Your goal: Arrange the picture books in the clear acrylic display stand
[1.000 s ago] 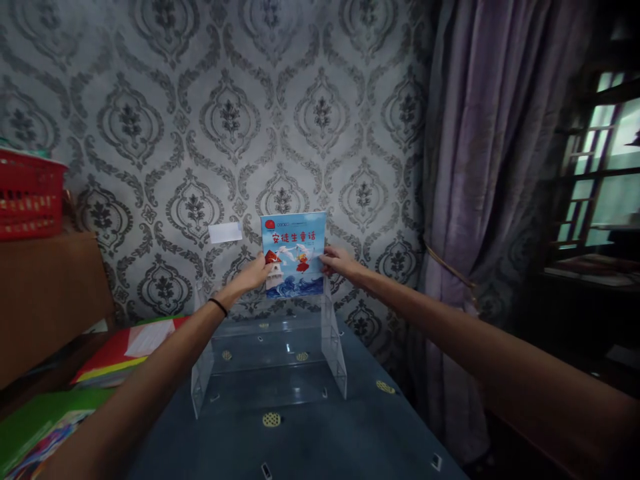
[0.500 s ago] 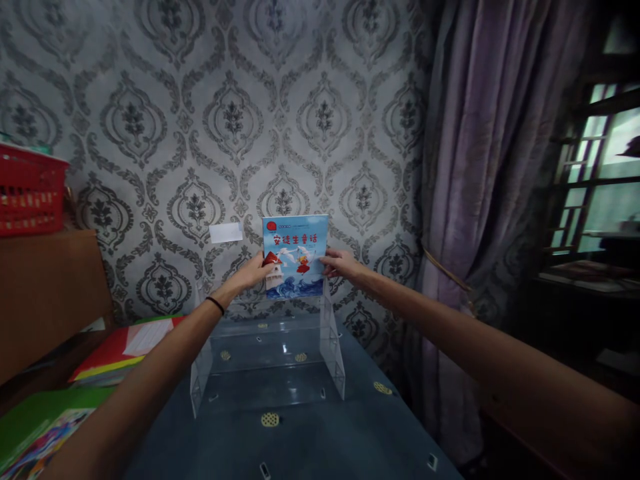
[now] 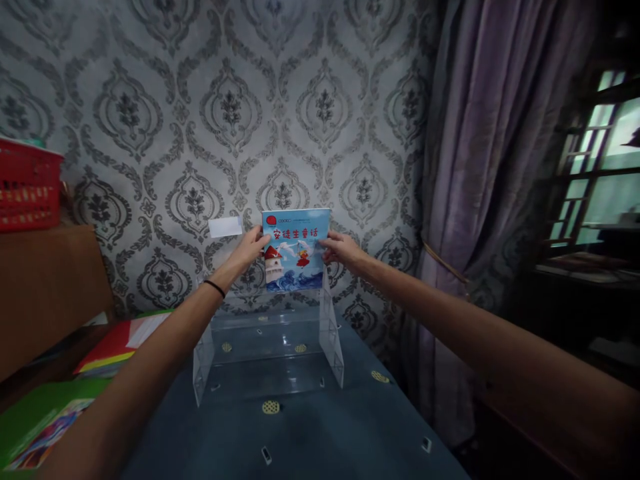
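A blue picture book (image 3: 296,267) with red Chinese characters stands upright, its cover facing me, at the top back of a clear plastic tiered rack (image 3: 332,340). My left hand (image 3: 251,248) grips its left edge, thumb on the cover and fingers behind. On the opposite edge my right hand (image 3: 342,251) is closed the same way, a bit below the top corner. The rack rests on the dark blue tabletop (image 3: 320,433). Whether the book's bottom edge touches the rack's top tier, I cannot tell.
Patterned wallpaper (image 3: 280,120) rises behind the rack, with a white paper (image 3: 225,227) on it. Left are a red basket (image 3: 30,183) on a brown box (image 3: 55,293), and red (image 3: 113,343) and green (image 3: 30,407) folders. A purple curtain (image 3: 470,200) hangs at right.
My left hand has slid up the book's left edge, and the right hand sits slightly higher. The book stays in nearly the same place; the camera view has shifted a little.
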Demonstrator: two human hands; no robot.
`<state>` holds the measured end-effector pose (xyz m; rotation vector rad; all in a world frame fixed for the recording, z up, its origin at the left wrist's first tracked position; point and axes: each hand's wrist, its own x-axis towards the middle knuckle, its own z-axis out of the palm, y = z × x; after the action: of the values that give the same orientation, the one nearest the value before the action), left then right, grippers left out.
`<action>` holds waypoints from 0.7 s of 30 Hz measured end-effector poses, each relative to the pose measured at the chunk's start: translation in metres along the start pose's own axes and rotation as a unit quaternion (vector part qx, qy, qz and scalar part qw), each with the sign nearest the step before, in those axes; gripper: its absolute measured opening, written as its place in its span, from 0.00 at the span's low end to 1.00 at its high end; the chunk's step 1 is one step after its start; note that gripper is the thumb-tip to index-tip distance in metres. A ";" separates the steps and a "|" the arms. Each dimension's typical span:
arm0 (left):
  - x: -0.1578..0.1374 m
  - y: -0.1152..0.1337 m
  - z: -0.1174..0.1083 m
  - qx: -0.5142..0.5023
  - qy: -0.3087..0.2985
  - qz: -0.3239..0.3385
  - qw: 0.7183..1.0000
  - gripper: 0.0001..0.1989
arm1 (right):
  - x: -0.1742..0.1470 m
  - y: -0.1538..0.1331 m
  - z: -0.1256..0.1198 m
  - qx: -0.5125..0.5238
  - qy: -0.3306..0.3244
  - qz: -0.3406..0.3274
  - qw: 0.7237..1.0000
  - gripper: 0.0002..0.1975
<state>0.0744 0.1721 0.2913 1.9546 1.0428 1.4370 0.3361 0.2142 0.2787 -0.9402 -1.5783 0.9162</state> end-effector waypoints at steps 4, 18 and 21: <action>-0.004 0.004 0.003 -0.009 0.005 0.001 1.000 0.21 | 0.000 -0.001 0.001 0.003 -0.001 0.004 1.000 0.05; 0.000 0.000 0.006 0.011 0.011 -0.037 0.999 0.16 | 0.004 -0.006 0.006 0.013 0.020 0.023 0.999 0.12; 0.003 -0.002 0.007 0.011 0.015 -0.033 0.999 0.16 | 0.008 -0.003 0.007 0.002 0.026 0.018 0.999 0.13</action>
<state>0.0812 0.1765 0.2891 1.9019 1.1301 1.4280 0.3273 0.2198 0.2839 -0.9848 -1.5190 0.9142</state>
